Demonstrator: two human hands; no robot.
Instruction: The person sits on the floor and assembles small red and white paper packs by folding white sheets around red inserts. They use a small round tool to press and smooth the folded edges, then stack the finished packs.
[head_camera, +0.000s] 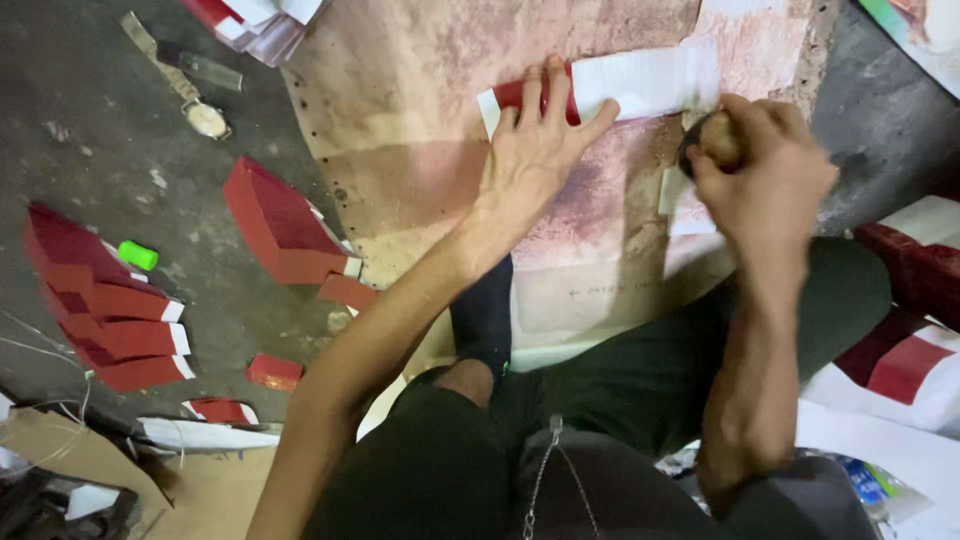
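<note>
A flat red-and-white paper sheet (610, 88) is pinned far centre on a stained, pinkish cardboard board (400, 110) laid on the grey floor (120, 200). The left hand (535, 145) is spread open, fingers flat on the sheet's red end. The right hand (765, 175) is closed around a small rounded brownish tool (718, 140), blurred and mostly covered, kind not clear, at the sheet's right end. Folded red boxes (110, 310) are stacked at left, one larger red box (275, 222) nearer the board. A green cap (138, 255) lies beside the stack. Both forearms are extended over dark trousers.
</note>
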